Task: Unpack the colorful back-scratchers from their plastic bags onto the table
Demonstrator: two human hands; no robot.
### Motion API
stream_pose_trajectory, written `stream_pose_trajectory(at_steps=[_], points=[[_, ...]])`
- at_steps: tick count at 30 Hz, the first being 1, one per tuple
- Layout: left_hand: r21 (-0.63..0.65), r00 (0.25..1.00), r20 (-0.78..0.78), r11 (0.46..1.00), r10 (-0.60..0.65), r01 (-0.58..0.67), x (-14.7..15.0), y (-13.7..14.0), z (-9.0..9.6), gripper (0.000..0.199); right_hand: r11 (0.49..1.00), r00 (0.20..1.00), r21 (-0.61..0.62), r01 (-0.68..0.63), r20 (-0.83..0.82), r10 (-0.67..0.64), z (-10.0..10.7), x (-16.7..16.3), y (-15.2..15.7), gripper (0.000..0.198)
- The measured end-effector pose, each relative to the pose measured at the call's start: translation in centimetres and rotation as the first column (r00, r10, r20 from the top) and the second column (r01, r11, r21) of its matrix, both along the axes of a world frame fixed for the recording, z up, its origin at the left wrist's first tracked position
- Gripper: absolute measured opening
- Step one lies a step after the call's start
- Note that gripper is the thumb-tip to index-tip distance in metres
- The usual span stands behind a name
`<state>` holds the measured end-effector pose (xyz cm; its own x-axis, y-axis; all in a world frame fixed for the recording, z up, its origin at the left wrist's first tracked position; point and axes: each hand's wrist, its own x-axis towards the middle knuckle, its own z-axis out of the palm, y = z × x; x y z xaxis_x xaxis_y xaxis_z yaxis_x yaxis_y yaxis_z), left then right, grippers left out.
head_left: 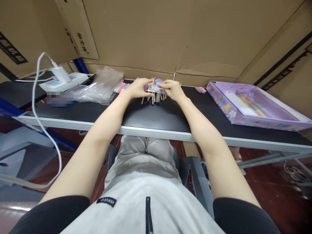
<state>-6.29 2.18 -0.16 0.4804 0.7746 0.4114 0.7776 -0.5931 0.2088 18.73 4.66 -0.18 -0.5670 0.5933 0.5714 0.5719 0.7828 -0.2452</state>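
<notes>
Mid-bench, both hands on small clear packet [156,88] of colourful clips: left hand [136,87] grip pinching its left edge, right hand [172,89] grip pinching its right. Metal-tipped sticks [153,98] loose just below, not bagged yet. Further left, crumpled clear bags [101,86], contents unclear. Right: open purple box [255,105] w/ doll set inside.

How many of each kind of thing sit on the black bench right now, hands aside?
Small clear packet of colourful metal-tipped pieces, pinched by left hand and right hand: 1
Loose clear plastic bags, one heap: 1
Purple toy box: 1
White charger with cable: 1
White device under the charger: 1
Pastel pens behind the bags, count unclear: 1 group
Total: 6
</notes>
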Motion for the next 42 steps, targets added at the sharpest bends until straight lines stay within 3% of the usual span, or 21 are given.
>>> stream_pose_trajectory(at_steps=[3, 10, 14, 17, 20, 22, 24, 32, 36, 42], points=[[0.008, 0.999, 0.014, 0.999, -0.051, 0.051, 1.2, 0.5, -0.8, 0.069, 1.0, 1.0, 0.017, -0.026, 0.016, 0.025, 0.0, -0.7, -0.6, 0.037], [0.024, 1.0, -0.018, 0.999, 0.024, -0.023, 2.3, 0.4, -1.3, 0.039, 1.0, 0.998, 0.014, -0.025, 0.049, 0.024, 0.2, -0.5, -0.4, 0.037], [0.024, 0.993, -0.065, 0.995, 0.101, -0.099, 2.1, 0.2, -0.9, 0.028, 0.989, 0.987, -0.017, 0.148, 0.07, -0.147, -0.1, 1.5, 1.4, 0.038], [0.038, 0.983, -0.094, 0.987, 0.159, -0.156, 1.6, 0.3, -0.8, 0.022, 0.911, 0.911, -0.062, 0.407, 0.096, -0.401, -0.1, 3.4, 2.1, 0.04], [0.06, 0.98, -0.099, 0.984, 0.173, -0.168, 1.1, 0.4, -0.9, 0.016, 0.764, 0.771, -0.132, 0.632, 0.207, -0.602, 0.6, 4.6, 1.6, 0.046], [0.077, 0.978, -0.112, 0.983, 0.177, -0.169, 1.1, 0.6, -0.9, 0.014, 0.665, 0.684, -0.184, 0.724, 0.322, -0.654, 1.1, 4.8, 0.9, 0.053], [0.091, 0.974, -0.129, 0.98, 0.187, -0.176, 1.1, 0.7, -1.0, 0.015, 0.598, 0.632, -0.228, 0.768, 0.422, -0.65, 1.5, 4.8, 0.4, 0.058], [0.097, 0.977, -0.121, 0.982, 0.176, -0.165, 0.8, 0.7, -0.9, 0.019, 0.512, 0.55, -0.226, 0.829, 0.496, -0.672, 1.2, 6.4, 1.2, 0.052], [0.089, 0.979, -0.106, 0.982, 0.176, -0.167, 0.6, 0.7, -0.9, 0.02, 0.488, 0.551, -0.259, 0.834, 0.447, -0.705, 1.2, 7.4, 1.3, 0.055], [0.086, 0.966, -0.134, 0.974, 0.22, -0.21, 0.5, 0.7, -0.8, 0.026, 0.442, 0.525, -0.288, 0.85, 0.376, -0.764, 1.7, 7.9, 1.3, 0.038]])
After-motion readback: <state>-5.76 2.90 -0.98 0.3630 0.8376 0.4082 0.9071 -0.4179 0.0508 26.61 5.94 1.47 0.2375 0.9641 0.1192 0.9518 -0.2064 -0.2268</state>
